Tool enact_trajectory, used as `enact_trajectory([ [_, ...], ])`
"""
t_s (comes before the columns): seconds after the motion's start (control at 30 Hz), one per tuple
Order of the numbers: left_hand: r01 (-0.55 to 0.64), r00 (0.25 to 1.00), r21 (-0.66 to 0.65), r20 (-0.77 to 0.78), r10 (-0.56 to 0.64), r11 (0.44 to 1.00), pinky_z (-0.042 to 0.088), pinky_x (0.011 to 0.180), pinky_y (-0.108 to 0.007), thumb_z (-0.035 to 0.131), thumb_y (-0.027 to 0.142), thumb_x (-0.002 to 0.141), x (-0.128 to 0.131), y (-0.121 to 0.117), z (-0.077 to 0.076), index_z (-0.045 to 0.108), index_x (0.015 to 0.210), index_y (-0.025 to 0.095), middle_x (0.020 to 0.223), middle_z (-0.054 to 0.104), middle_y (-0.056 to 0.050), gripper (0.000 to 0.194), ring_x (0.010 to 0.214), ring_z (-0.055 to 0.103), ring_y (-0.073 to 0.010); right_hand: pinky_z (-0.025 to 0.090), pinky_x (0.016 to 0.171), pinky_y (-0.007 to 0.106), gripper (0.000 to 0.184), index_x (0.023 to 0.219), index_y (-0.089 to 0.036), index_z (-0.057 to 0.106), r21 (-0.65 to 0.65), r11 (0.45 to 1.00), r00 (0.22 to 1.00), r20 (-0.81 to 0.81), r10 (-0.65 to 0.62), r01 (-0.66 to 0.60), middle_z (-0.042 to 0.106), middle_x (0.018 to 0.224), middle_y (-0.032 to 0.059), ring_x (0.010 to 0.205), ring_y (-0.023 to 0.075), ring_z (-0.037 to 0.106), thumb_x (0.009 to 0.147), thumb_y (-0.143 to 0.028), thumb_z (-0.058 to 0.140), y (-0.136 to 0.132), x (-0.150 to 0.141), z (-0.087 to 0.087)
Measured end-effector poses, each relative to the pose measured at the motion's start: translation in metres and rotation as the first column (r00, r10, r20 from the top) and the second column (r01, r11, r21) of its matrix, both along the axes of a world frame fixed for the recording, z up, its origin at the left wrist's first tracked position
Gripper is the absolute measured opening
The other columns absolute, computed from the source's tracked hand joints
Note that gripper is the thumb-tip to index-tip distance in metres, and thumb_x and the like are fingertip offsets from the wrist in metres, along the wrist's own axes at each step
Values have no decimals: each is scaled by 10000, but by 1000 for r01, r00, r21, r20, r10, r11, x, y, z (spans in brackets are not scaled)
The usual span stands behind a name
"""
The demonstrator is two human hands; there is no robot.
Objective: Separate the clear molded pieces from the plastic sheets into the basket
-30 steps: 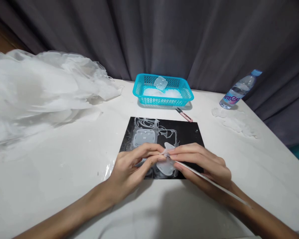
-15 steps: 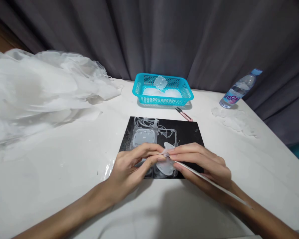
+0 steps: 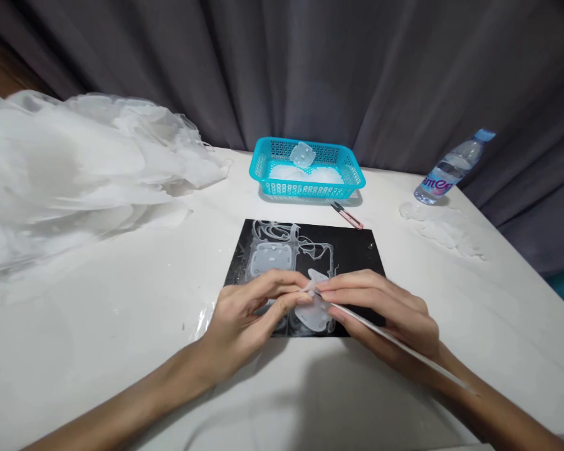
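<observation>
Over a black board [image 3: 352, 244], both hands meet at a translucent, soft-looking sheet piece [image 3: 316, 314] with slots near its edge. My left hand [image 3: 251, 310] is closed, thumb and forefinger pinching a small raised bit of that piece. From the right, my right hand [image 3: 385, 304] is closed round a thin white stick [image 3: 404, 347], whose back end reaches past the wrist. Its fingertips also touch the pinched bit, and the stick's front tip is hidden there. Another translucent piece [image 3: 271, 258], rounded and with small holes, lies flat on the board, with thin stringy trimmings [image 3: 275, 232] above it.
A blue basket [image 3: 310, 191] holding translucent pieces stands at the back, with pink-handled thread snips [image 3: 348, 216] before it. On the left rises a big heap of translucent sheets [image 3: 89, 156]. A water bottle [image 3: 446, 169] and thin scraps [image 3: 444, 228] are at the right.
Almost nothing differs. My right hand has shifted very slightly to the right along with the white stick; the left hand keeps its pinch in the same place.
</observation>
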State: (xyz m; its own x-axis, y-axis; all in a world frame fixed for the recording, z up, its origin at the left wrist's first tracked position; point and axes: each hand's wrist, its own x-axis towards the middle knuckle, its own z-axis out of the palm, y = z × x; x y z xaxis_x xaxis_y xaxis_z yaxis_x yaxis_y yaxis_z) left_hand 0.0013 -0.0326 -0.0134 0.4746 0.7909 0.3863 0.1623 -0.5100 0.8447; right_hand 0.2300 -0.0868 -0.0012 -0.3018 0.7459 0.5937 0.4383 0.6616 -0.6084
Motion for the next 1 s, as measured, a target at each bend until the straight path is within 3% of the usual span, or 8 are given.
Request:
enact_trajectory([
  [1.0,27,999,182,-25,-23,983,534,742,-34,660,31,968,-3,3,-2,694,1083,196,933,794,40,204,753,744,-34,622,973,242,223,1171,-185,724,81,995,995,68,-66,61,812,1146,61,1056,146,775,973,-96,671,-1,-5,7],
])
